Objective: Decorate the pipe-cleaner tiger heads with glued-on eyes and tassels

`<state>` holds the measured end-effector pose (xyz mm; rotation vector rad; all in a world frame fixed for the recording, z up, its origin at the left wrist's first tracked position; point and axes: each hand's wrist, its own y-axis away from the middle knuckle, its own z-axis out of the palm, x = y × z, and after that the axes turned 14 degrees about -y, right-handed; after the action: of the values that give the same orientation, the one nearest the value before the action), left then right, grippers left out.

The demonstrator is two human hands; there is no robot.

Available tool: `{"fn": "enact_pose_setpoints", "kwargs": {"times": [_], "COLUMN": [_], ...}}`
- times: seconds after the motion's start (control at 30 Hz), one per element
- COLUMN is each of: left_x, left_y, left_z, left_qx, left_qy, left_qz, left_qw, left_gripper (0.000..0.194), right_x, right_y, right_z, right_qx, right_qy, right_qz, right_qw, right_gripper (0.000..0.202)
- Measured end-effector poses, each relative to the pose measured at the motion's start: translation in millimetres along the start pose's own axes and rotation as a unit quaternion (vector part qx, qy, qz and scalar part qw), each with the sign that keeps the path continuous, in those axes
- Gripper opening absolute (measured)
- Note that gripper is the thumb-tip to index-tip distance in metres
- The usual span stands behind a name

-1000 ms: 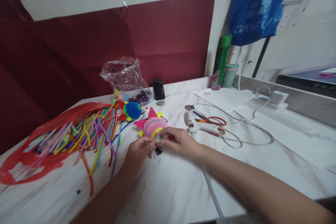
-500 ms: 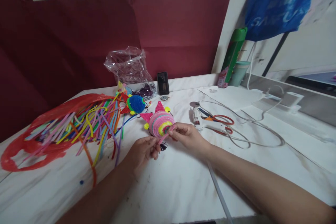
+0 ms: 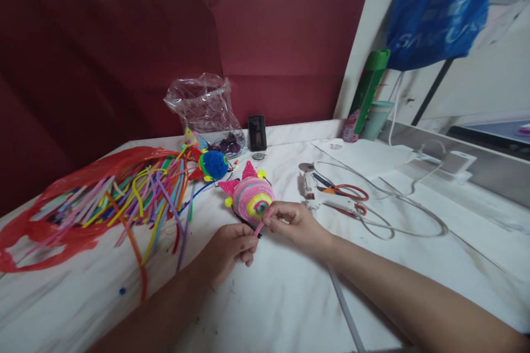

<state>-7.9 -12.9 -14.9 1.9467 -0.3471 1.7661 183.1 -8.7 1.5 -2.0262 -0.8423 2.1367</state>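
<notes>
Between my two hands runs a short pink pipe cleaner (image 3: 259,226). My left hand (image 3: 232,247) pinches its lower end, and my right hand (image 3: 292,223) pinches the upper end between thumb and fingers. Just behind them, a round pink figure (image 3: 248,196) wound from pipe cleaners lies on the table, with magenta cones, yellow knobs and a ringed yellow and green centre. My right fingertips cover part of its lower edge; whether they touch it I cannot tell. A similar blue figure (image 3: 216,165) lies farther back to the left.
Many coloured pipe cleaners (image 3: 136,193) lie on a red plastic bag (image 3: 45,198) at left. A clear bag (image 3: 202,102) and a dark phone (image 3: 257,132) stand behind. To the right are a glue gun (image 3: 331,198), orange-handled scissors (image 3: 351,192) and a looping cable (image 3: 430,231).
Both hands have shifted slightly down, and the pink pipe cleaner now shows more clearly between them, a little apart from the figure's centre. The view has shifted slightly.
</notes>
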Motion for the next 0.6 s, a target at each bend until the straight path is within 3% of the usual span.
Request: {"fn": "enact_pose_setpoints", "kwargs": {"times": [0.07,0.13,0.17,0.27,0.33,0.43,0.5,0.6], "left_x": [-4.4,-8.6,-9.8,-8.8,-4.8,0.6,1.0,-3.5], "left_y": [-1.5,-2.5,-2.7,-1.5,0.0,1.2,0.6,-1.8], "left_z": [-1.1,-1.3,-0.8,1.5,2.4,1.9,0.5,-1.7], "left_qx": [0.021,0.048,0.062,0.087,0.082,0.067,0.071,0.112], "left_qy": [-0.063,-0.147,-0.179,-0.19,-0.157,-0.058,0.013,0.024], "left_qz": [0.003,0.002,0.005,0.029,0.042,0.053,0.068,0.101], "left_qw": [0.998,0.988,0.982,0.978,0.983,0.995,0.995,0.988], "left_gripper": [0.021,0.018,0.016,0.014,0.017,0.025,0.028,0.02], "right_x": [-1.0,-2.9,-4.0,-5.6,-5.5,-5.4,-5.2,-1.2], "right_y": [0.3,0.6,0.8,1.9,2.8,3.3,3.5,5.2], "right_z": [-1.8,-3.7,-4.2,-3.2,-1.3,1.1,3.3,10.4], "right_qx": [0.061,0.088,0.07,-0.062,-0.12,-0.101,-0.054,0.004], "right_qy": [0.02,0.089,0.134,0.243,0.288,0.308,0.269,0.145], "right_qz": [-0.029,-0.105,-0.148,-0.23,-0.232,-0.228,-0.206,-0.086], "right_qw": [0.998,0.987,0.977,0.94,0.921,0.918,0.939,0.986], "right_gripper": [0.017,0.012,0.011,0.013,0.015,0.016,0.015,0.015]}}
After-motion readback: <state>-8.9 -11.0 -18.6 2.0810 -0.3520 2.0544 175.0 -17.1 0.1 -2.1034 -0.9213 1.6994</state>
